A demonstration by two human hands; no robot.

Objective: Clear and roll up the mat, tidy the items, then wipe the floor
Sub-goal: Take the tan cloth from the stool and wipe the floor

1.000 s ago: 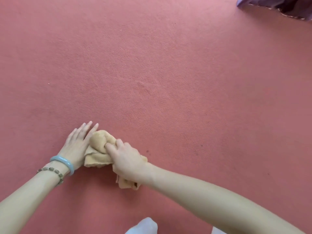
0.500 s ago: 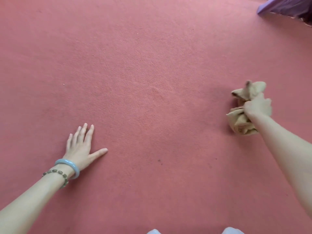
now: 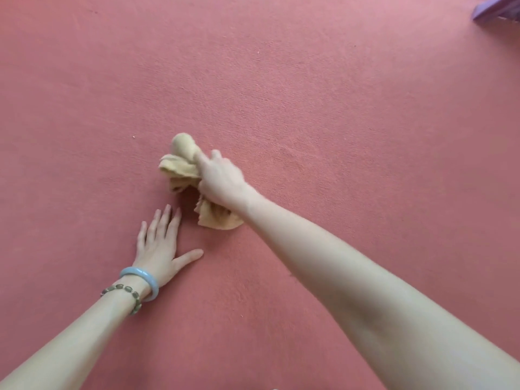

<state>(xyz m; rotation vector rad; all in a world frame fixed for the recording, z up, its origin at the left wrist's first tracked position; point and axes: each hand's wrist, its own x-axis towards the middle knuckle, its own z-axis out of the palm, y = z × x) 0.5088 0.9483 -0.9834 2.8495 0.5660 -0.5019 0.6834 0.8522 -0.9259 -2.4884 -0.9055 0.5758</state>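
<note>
A crumpled tan cloth (image 3: 180, 167) lies bunched on the red carpeted floor (image 3: 281, 94) near the middle of the view. My right hand (image 3: 222, 178) grips the cloth from above and presses it to the floor, its arm reaching in from the lower right. My left hand (image 3: 157, 246) rests flat on the floor just below and left of the cloth, fingers spread and straight, apart from the fabric. Its wrist carries a pale blue bangle and a bead bracelet.
A purple object (image 3: 498, 8), partly cut off, lies at the top right corner. Red carpet fills the remainder of the view all around my hands.
My right hand has swept the cloth from the far right back to the left, to just above my left hand. My left hand has stayed flat on the floor.
</note>
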